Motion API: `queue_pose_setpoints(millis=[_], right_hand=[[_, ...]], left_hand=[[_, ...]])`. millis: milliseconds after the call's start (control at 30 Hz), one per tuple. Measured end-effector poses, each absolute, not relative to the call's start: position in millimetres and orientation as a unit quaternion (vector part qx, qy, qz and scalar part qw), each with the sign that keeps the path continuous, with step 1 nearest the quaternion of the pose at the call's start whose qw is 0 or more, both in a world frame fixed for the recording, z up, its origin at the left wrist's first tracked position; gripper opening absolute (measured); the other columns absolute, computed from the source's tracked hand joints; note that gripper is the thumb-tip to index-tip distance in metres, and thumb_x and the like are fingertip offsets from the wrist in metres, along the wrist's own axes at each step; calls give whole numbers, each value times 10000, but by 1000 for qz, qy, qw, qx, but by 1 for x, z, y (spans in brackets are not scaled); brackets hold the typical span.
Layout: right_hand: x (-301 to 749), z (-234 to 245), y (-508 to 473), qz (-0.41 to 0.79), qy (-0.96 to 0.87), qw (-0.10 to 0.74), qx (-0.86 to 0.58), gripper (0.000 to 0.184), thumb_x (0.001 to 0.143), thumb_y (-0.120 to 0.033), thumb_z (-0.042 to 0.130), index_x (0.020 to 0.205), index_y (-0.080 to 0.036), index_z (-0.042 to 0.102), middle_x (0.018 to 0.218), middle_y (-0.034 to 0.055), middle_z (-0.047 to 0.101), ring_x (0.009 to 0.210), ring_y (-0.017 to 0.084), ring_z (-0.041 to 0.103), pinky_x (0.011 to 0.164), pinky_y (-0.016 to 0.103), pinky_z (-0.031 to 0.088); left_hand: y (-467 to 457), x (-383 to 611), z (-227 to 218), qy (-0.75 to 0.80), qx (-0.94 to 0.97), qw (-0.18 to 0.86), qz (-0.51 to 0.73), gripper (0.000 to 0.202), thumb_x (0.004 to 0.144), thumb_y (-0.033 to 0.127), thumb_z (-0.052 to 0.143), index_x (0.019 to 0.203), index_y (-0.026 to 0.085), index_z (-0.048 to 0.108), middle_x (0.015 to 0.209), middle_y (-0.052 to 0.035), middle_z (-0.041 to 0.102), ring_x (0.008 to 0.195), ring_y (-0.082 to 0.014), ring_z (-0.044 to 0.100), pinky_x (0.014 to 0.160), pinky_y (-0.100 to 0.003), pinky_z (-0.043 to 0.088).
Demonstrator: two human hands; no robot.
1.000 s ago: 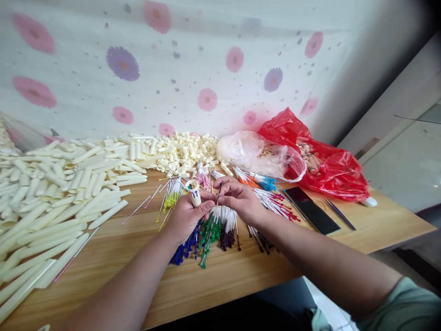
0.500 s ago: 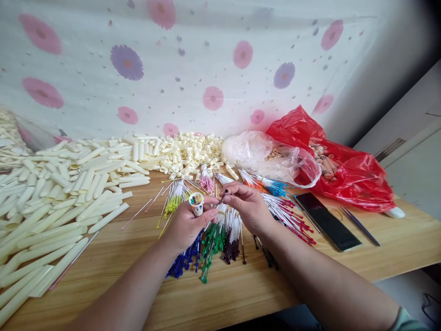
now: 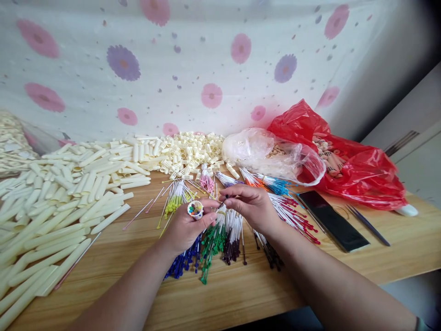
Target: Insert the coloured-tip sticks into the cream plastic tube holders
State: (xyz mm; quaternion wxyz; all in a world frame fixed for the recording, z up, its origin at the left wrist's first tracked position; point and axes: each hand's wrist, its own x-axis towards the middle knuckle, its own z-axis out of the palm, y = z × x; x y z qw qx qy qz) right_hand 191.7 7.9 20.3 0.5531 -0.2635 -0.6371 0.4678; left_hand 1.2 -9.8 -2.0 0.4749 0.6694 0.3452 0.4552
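My left hand (image 3: 188,227) is closed round a white pen barrel (image 3: 195,210), whose round mouth faces up with several coloured tips inside. Between the thumb and fingertips of my right hand (image 3: 255,204) is a thin black-ended pen refill (image 3: 224,200), its lower part running toward my left fingers. Whether it touches the left fingers I cannot tell. Below the hands lie bundles of white-stemmed refills with blue ends (image 3: 184,262), green ends (image 3: 212,243) and dark purple ends (image 3: 232,246). Red-ended refills (image 3: 296,216) fan out beyond my right wrist, and black-ended ones (image 3: 270,253) lie partly under it.
Cream pen tubes (image 3: 76,197) are heaped at left, with short slotted cream pieces (image 3: 193,151) behind. Yellow-ended refills (image 3: 175,197) lie near my left hand. A clear bag (image 3: 248,147), a red bag (image 3: 365,170), a phone (image 3: 332,220) and tweezers (image 3: 370,225) are at right.
The barrel in my left hand has tipped so that its mouth faces me more. My right hand still pinches the black-ended refill, slightly further right and lower. The view has shifted a little.
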Motion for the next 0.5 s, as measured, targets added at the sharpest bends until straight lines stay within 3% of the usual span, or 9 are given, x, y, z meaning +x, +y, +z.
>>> queue_pose_setpoints(millis=[100, 200, 367, 500], right_hand=[[199, 28, 8, 386, -712, 531, -248, 62, 766, -204, 699, 825, -199, 718, 767, 24, 693, 715, 124, 636, 649, 266, 515], [210, 43, -1, 346, -728, 531, -260, 16, 801, -190, 662, 799, -186, 677, 735, 21, 677, 667, 120, 628, 589, 250, 510], [226, 80, -41, 222, -683, 656, -232, 146, 801, -104, 629, 898, -208, 659, 790, 41, 696, 734, 175, 669, 631, 308, 553], [226, 99, -62, 135, -799, 546, -214, 184, 773, -71, 613, 897, -199, 658, 788, 61, 712, 737, 174, 681, 631, 281, 571]], left_hand=[[-9, 1, -1, 336, 685, 475, 438, 198, 843, 281, 612, 1024, 236, 677, 699, 20, 657, 633, -121, 612, 594, -238, 471], [-7, 1, 4, 366, 704, 392, 465, 172, 843, 273, 615, 984, 216, 695, 854, -24, 697, 786, -151, 640, 706, -271, 488], [-5, 2, 11, 380, 731, 266, 501, 76, 801, 254, 669, 805, 187, 705, 738, -18, 647, 680, -132, 591, 644, -258, 461], [-3, 3, 7, 360, 757, 255, 483, 79, 813, 275, 659, 806, 206, 697, 730, -12, 618, 671, -130, 566, 632, -257, 453]])
